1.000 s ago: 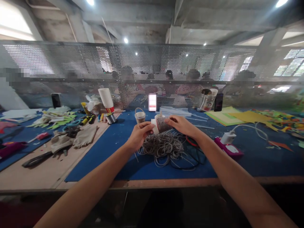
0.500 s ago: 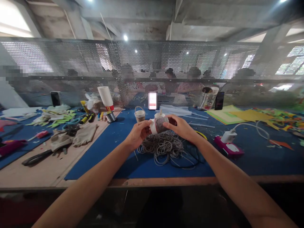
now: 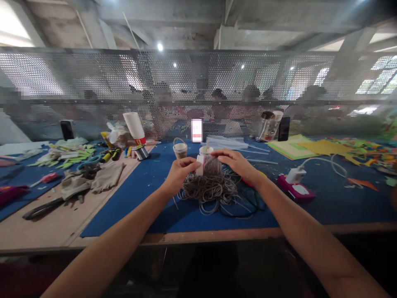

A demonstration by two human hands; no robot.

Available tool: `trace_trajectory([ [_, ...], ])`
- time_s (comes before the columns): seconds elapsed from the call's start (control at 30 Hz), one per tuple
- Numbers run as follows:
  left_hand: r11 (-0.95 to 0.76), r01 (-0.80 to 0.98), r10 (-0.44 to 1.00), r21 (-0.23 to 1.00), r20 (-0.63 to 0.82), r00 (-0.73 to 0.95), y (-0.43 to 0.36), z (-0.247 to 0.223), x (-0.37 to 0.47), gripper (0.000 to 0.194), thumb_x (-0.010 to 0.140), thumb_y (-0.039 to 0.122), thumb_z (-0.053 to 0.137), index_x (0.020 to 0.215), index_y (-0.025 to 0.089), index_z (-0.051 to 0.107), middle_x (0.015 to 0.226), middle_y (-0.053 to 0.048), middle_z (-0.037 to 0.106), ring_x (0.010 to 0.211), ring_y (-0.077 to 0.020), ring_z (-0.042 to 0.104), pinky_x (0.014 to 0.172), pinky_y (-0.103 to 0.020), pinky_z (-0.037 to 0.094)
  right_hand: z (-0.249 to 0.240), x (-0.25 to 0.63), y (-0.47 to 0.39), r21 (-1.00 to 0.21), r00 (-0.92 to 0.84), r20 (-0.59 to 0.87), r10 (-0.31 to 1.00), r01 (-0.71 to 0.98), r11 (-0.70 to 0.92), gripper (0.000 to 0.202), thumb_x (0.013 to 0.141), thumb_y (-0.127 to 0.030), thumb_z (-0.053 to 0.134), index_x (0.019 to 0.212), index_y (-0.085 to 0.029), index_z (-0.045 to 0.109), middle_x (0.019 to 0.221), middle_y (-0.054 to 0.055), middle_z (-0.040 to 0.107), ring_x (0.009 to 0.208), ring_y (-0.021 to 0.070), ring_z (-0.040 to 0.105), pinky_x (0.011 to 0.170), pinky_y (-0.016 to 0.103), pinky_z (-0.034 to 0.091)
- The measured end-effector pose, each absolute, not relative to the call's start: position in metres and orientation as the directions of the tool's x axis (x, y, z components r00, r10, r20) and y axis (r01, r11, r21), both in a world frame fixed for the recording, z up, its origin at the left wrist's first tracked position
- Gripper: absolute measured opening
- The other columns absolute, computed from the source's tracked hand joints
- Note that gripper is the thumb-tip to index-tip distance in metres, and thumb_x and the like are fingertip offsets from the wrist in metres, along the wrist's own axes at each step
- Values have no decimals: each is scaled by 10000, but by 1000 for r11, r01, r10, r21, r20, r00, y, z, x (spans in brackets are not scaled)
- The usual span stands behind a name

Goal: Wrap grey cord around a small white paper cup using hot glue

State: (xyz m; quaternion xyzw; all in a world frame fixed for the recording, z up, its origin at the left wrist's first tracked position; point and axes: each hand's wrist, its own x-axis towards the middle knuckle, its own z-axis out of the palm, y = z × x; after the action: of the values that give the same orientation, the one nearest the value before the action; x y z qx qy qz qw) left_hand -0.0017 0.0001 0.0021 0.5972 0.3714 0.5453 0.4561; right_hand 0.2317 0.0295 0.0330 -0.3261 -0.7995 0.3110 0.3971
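Note:
A paper cup (image 3: 211,165) partly wrapped in grey cord lies on its side above a loose heap of grey cord (image 3: 211,190). My left hand (image 3: 180,176) pinches its white end between thumb and fingers. My right hand (image 3: 237,164) rests its fingertips on the top of the wrapped part, fingers curved over it; the thumb is hard to see. Right behind stands a white cup (image 3: 206,150) with a small stick in it. Left of that is a small cup with a handle (image 3: 180,150).
A stack of paper cups (image 3: 134,126) leans at the back left, near gloves (image 3: 108,178) and pliers. Beyond my hands a lit phone (image 3: 197,130) stands upright. A purple power strip (image 3: 296,188) with a white plug and coloured sheets (image 3: 294,147) lie at the right.
The wrapped cup has turned more level, and my right fingers have straightened across its top. The whole view has shifted slightly, and the white cup behind shows more.

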Motion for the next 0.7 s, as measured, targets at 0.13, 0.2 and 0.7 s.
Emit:
trace_trajectory([
  [0.13,-343,7,933,939,340,120,-1,3,-1,225,746,390,762,751,166,741,679,-10,638,623,-126,521,599,-254,392,29,233,33,-710,-456,472,755,311,632,202,871,-347,627,1008,-231,720,1050,45,738,997,212,663,923,396,486],
  [0.2,-357,41,929,933,350,119,-2,4,0,240,749,401,755,734,162,741,676,-11,638,617,-124,507,597,-253,379,27,232,34,-669,-442,502,743,345,658,178,869,-357,632,947,-219,712,984,44,733,947,204,657,891,385,482],
  [0.7,-434,110,893,894,443,-75,4,4,-2,178,790,338,710,752,168,744,653,8,612,626,-113,482,611,-242,382,32,225,19,-528,-450,596,665,404,747,148,937,-307,553,963,-228,676,923,30,721,866,185,650,827,336,474],
])
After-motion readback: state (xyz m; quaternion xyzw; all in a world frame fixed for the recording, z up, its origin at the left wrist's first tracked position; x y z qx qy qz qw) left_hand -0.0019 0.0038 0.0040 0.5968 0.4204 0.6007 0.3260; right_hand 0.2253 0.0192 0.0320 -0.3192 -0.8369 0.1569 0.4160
